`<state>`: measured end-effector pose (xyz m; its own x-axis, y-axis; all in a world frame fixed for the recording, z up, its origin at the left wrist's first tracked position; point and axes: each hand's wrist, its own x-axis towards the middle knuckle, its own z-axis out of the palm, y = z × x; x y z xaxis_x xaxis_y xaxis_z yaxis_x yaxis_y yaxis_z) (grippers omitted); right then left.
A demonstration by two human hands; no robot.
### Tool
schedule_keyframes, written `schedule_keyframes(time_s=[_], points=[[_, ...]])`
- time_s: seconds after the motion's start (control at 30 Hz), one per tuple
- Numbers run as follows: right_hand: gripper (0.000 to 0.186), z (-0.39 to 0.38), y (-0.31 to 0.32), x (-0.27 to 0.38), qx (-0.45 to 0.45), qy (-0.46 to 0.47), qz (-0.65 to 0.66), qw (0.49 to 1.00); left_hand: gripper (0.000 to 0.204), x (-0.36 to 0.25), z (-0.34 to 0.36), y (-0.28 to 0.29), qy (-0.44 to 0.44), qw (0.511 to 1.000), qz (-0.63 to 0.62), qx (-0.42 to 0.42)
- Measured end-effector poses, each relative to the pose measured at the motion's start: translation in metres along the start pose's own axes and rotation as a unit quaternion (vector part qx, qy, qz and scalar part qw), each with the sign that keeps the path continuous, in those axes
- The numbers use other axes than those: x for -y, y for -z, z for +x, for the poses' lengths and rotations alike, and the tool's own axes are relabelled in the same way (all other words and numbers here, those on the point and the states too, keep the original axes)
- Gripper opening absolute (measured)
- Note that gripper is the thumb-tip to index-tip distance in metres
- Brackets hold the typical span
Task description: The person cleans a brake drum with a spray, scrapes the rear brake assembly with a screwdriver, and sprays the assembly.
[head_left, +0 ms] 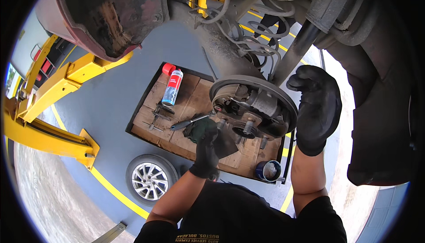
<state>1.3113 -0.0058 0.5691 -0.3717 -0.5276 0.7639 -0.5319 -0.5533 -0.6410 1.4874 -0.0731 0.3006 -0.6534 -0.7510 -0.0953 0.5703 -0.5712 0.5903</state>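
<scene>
An exposed drum brake assembly (261,103) hangs in front of me, its round backing plate behind the shoes and a hub with threaded studs (249,127) facing me. My left hand (205,154), in a black glove, is closed just below the hub's left side. It pinches a dark flat sheet (226,144), whose kind I cannot make out. My right hand (318,106), also gloved, is raised beside the plate's right rim with its fingers curled; anything inside them is hidden. Next to my left hand are a dark green rag (197,129) and a screwdriver (180,125).
Below is a cardboard-lined tray (148,96) with a red-capped spray can (173,88), a metal clamp-like tool (160,115) and an open tub (268,170). A wheel (150,179) lies left of it. A yellow lift arm (48,136) stands left; a coil spring (270,24) hangs above.
</scene>
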Motion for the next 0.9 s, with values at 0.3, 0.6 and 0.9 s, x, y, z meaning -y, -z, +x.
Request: schedule_keyframes(time_s=[0.3,0.6,0.9], points=[[0.050,-0.251,0.006,-0.058,-0.075,-0.110,-0.140,0.981,0.036,0.021,-0.033,-0.082,0.212,0.971,-0.084,0.074],[0.029,-0.204,-0.026,-0.031,-0.241,-0.226,-0.104,0.938,0.038,-0.014,-0.005,-0.046,0.306,0.928,-0.054,0.204],[0.037,-0.183,-0.033,-0.015,-0.287,-0.134,-0.234,0.919,0.037,-0.024,0.036,-0.072,0.400,0.877,-0.138,0.227]])
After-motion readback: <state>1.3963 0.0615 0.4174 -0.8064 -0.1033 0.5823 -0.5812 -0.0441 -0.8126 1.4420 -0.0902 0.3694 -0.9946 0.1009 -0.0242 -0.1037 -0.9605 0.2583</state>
